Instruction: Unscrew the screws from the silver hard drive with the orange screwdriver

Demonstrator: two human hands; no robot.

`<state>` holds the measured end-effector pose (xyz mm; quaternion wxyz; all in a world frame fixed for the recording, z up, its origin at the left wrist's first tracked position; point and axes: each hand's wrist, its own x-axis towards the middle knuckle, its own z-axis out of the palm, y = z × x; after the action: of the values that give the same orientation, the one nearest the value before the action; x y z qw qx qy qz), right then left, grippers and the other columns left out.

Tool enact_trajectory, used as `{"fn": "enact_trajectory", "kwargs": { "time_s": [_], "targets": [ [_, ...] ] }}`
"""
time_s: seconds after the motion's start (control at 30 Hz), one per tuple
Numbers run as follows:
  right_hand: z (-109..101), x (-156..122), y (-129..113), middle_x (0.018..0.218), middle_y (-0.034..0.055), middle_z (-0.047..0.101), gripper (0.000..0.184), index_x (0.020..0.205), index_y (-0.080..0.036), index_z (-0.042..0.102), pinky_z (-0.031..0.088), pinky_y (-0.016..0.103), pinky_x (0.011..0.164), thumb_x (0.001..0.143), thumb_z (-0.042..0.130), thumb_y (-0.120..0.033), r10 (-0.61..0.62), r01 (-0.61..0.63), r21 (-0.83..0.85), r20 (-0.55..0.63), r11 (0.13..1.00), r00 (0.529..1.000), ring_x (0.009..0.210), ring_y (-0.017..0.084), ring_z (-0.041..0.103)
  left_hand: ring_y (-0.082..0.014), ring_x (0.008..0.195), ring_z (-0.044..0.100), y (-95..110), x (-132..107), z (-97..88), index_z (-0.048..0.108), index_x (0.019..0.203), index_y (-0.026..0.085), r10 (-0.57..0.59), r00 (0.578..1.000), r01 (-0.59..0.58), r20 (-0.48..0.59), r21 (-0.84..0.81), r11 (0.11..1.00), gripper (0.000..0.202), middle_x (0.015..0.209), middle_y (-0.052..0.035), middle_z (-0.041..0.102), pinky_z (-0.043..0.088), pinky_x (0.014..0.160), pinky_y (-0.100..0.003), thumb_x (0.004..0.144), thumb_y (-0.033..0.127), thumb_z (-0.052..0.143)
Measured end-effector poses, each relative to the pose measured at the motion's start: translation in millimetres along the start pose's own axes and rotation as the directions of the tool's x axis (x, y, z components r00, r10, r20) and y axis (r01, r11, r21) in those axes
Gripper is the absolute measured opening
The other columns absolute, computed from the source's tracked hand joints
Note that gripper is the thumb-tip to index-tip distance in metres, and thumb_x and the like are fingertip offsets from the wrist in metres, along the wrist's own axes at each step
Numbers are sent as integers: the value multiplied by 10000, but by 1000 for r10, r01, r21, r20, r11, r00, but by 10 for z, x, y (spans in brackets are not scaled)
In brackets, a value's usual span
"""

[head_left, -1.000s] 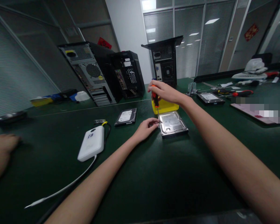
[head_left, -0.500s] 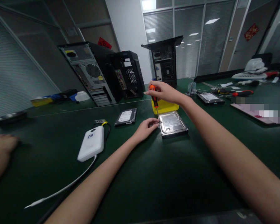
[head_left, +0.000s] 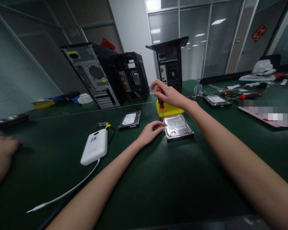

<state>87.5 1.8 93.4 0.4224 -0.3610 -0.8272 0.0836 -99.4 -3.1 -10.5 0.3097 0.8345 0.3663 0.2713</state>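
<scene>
A silver hard drive (head_left: 179, 125) lies on the green table in front of me. My right hand (head_left: 166, 93) grips an orange and black screwdriver (head_left: 161, 103), held nearly upright. Its shaft comes down to the left edge of the drive, beside the fingertips of my left hand (head_left: 151, 131). Those fingers are curled and closed against that edge; whether a small part is between them is too small to tell. Just behind the drive sits a yellow plastic container (head_left: 170, 110), partly covered by my right hand.
A second hard drive (head_left: 130, 119) and a white power bank (head_left: 94, 147) with cable lie to the left. Computer cases (head_left: 103, 76) stand behind. Another drive (head_left: 217, 100), pliers (head_left: 251, 95) and a pink board (head_left: 259, 116) are right. Another person's hand (head_left: 3, 153) is far left.
My right index finger has lifted and my fingers have shifted on the screwdriver's handle, which tilts slightly differently. My left hand and the hard drive stay in place.
</scene>
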Motion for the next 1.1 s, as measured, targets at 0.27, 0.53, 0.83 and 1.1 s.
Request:
{"fn": "enact_trajectory", "kwargs": {
  "time_s": [0.27,0.53,0.83,1.1],
  "targets": [
    [-10,2,-9,792,2,526,203,971,-221,504,374,278,734,896,470,-407,0,0,-9,4,1000,1000,693,138,464,-203,941,609,-49,0,3,634,1081,149,7,1000,-7,5,-5,1000,310,1077,-89,663,473,861,-352,863,351,545],
    [-44,53,-52,920,68,595,233,925,-137,555,411,283,783,921,330,-198,-15,13,223,8,975,1000,815,142,532,-203,941,610,-54,9,-1,631,1085,144,9,1000,-9,11,-2,1000,314,1066,-90,666,473,863,-353,863,350,547],
    [-9,64,5,762,2,541,167,926,-169,543,379,260,681,895,485,-322,-64,67,89,-29,994,998,675,109,479,-204,939,608,-56,10,0,639,1077,144,9,1000,-9,2,0,1000,312,1062,-90,666,470,871,-354,859,349,552],
    [-38,51,-13,690,-1,521,199,771,-166,514,350,265,646,869,539,-338,-38,40,39,-50,998,998,652,109,451,-202,945,608,-21,7,-5,638,1073,144,5,1000,-5,8,-3,1000,301,1071,-91,665,468,875,-354,861,339,550]
  ]
}}
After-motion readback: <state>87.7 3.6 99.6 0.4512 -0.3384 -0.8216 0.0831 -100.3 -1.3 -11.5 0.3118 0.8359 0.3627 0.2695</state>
